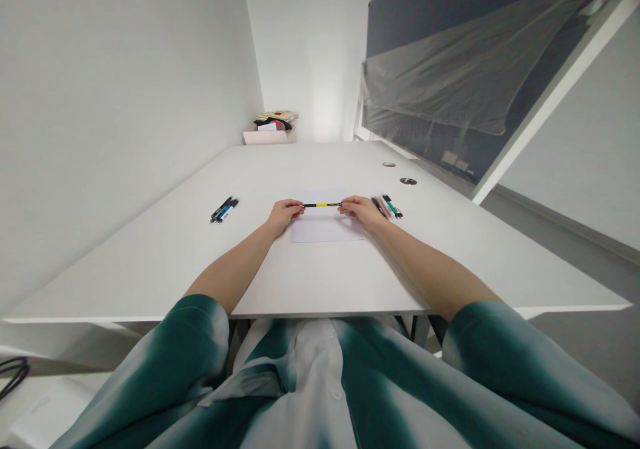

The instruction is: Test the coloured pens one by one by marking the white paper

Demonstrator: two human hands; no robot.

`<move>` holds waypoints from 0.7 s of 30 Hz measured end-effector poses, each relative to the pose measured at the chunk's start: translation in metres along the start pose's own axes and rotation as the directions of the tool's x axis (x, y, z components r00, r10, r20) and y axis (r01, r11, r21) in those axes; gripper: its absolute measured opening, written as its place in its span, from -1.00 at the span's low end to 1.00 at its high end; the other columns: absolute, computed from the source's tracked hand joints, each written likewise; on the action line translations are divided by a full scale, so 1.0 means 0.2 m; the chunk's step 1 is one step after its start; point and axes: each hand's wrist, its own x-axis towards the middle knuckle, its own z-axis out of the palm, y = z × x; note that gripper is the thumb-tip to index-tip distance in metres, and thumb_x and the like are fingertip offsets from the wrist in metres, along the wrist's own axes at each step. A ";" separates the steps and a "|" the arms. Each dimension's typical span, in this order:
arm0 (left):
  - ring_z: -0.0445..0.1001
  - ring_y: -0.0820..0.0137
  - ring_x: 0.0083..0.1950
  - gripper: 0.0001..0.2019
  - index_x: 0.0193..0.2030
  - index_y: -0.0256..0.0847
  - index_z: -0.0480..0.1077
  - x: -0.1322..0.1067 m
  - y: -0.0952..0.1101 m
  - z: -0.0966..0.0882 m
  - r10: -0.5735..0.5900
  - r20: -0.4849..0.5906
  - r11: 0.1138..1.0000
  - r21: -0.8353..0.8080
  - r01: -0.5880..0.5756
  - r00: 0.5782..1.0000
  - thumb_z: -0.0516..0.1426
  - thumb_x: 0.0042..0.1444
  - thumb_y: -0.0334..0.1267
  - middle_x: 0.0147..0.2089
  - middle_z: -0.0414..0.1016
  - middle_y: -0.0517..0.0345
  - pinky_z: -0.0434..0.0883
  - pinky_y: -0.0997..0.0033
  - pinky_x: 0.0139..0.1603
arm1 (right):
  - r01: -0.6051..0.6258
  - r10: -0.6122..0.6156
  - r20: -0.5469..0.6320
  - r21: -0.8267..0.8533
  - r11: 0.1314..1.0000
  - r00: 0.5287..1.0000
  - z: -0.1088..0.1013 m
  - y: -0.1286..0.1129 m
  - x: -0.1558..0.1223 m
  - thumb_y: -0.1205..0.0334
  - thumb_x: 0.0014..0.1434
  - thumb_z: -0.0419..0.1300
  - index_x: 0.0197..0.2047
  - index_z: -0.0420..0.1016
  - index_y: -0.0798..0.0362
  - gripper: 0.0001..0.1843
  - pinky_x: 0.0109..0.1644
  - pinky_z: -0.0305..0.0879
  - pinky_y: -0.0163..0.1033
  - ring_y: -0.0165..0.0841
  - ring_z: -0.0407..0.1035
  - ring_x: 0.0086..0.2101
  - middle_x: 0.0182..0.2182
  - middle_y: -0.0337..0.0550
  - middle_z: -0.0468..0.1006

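A black and yellow pen [321,204] lies level between my two hands, above a white sheet of paper [327,230]. My left hand [286,214] pinches its black left end. At the other end, the fingertips of my right hand [361,210] are closed on the pen. Just beyond my right hand is a group of several pens [389,206], partly covered by that hand. Another group of pens [224,210], dark and blue, rests on the table to the left of my left hand.
The white table [320,289] stretches away from me to the far wall. A pink box [265,138] with cloth-like items on top stands at its far end. Two round metal table inserts [408,181] sit at the right, near a dark plastic-draped panel [430,69].
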 end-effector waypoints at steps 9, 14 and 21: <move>0.46 0.48 -0.38 -0.83 -0.40 -0.28 0.45 0.02 -0.02 0.00 0.029 -0.027 0.999 -0.029 -0.030 0.999 0.32 -0.19 -0.37 -0.46 0.49 0.18 0.45 0.38 -0.19 | 0.006 -0.006 0.026 -0.007 1.000 1.000 -0.01 0.01 0.02 0.22 -0.16 0.42 -0.38 0.48 0.08 -0.73 -0.28 0.32 -0.24 -0.38 0.38 -0.42 -0.48 -0.14 0.55; 0.45 0.49 -0.39 -0.81 -0.41 -0.28 0.42 0.02 -0.02 -0.01 0.022 -0.031 0.999 -0.031 -0.023 0.999 0.33 -0.19 -0.39 -0.47 0.47 0.20 0.46 0.36 -0.18 | 0.004 -0.004 0.039 0.003 1.000 0.999 -0.02 0.03 0.03 0.23 -0.24 0.42 -0.37 0.49 0.10 -0.68 -0.34 0.25 -0.26 -0.43 0.29 -0.48 -0.54 -0.22 0.49; 0.47 0.47 -0.37 -0.83 -0.41 -0.27 0.43 0.02 -0.02 -0.01 0.010 -0.029 1.000 -0.017 -0.011 1.000 0.32 -0.18 -0.40 -0.45 0.49 0.17 0.46 0.35 -0.17 | 0.020 -0.019 0.013 -0.074 0.997 1.000 -0.03 0.05 0.04 0.18 -0.25 0.41 -0.37 0.50 0.08 -0.68 -0.36 0.19 -0.28 -0.45 0.23 -0.49 -0.55 -0.27 0.45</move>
